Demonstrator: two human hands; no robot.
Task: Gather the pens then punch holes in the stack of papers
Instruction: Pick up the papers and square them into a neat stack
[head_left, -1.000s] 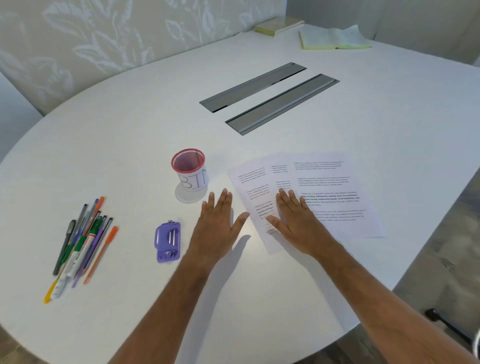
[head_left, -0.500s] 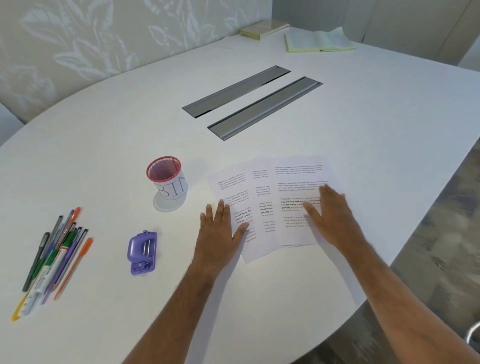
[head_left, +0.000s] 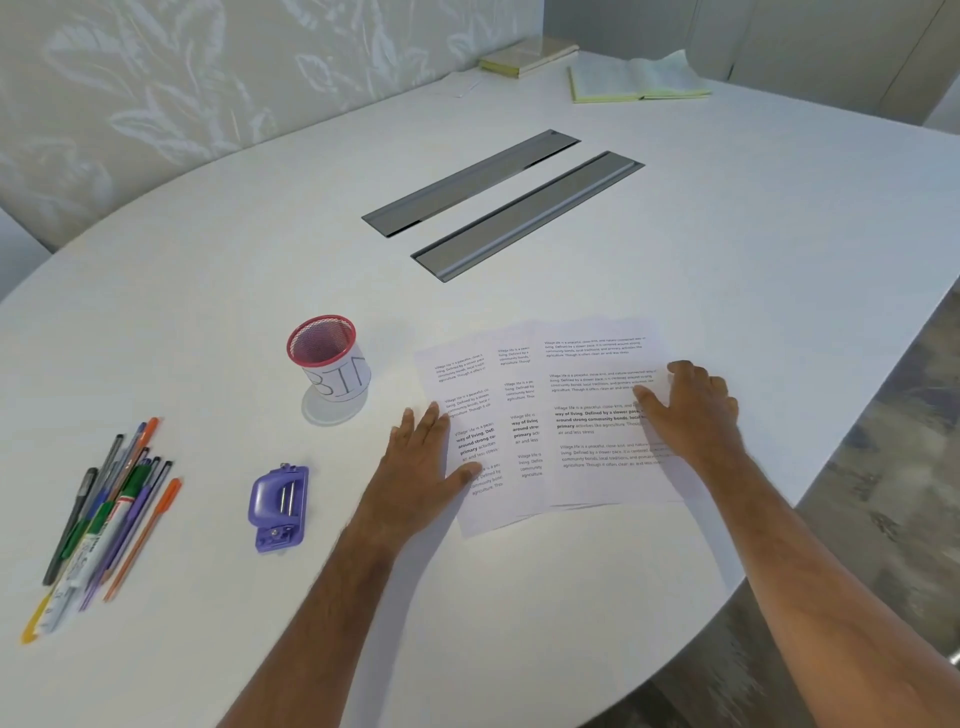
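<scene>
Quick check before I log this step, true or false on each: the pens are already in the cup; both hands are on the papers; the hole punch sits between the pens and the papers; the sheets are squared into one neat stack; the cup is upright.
1. The pens are already in the cup. False: they lie loose on the table, left of the cup.
2. Both hands are on the papers. True: the left hand and right hand rest flat on them.
3. The hole punch sits between pens and papers. True.
4. The sheets form one neat stack. False: they are fanned, overlapping.
5. The cup is upright. True.
</scene>
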